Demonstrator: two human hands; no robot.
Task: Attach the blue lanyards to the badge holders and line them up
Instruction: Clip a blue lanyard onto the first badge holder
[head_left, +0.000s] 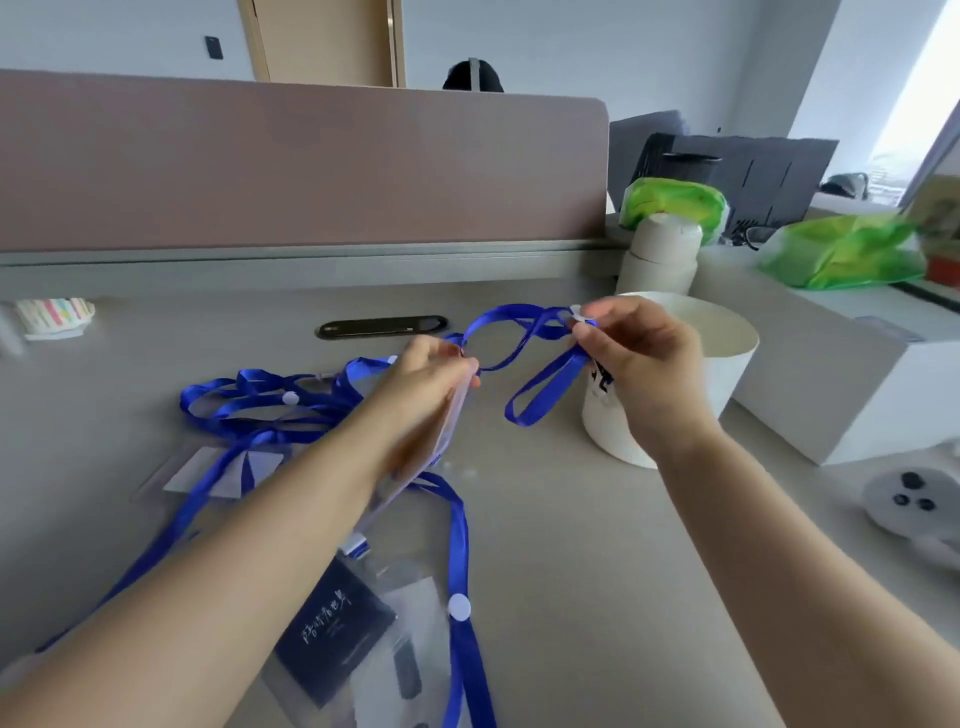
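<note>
My left hand (431, 376) pinches the top of a clear badge holder (441, 441) that hangs tilted above the desk. My right hand (636, 358) grips a blue lanyard (524, 335) by its white clip end, and the ribbon loops between the two hands and droops below the right one. A second blue lanyard (460, 561) with a white button lies on the desk beside a clear holder with a dark card (337, 629). Further left, tangled blue lanyards (249, 400) rest over another clear holder (218, 473).
A white round tub (727, 338) stands just behind my right hand, with a white bottle (660, 254) and green plastic bags (841, 249) beyond. A white box (831, 384) is at the right. A partition (301, 166) bounds the grey desk (571, 519) at the back.
</note>
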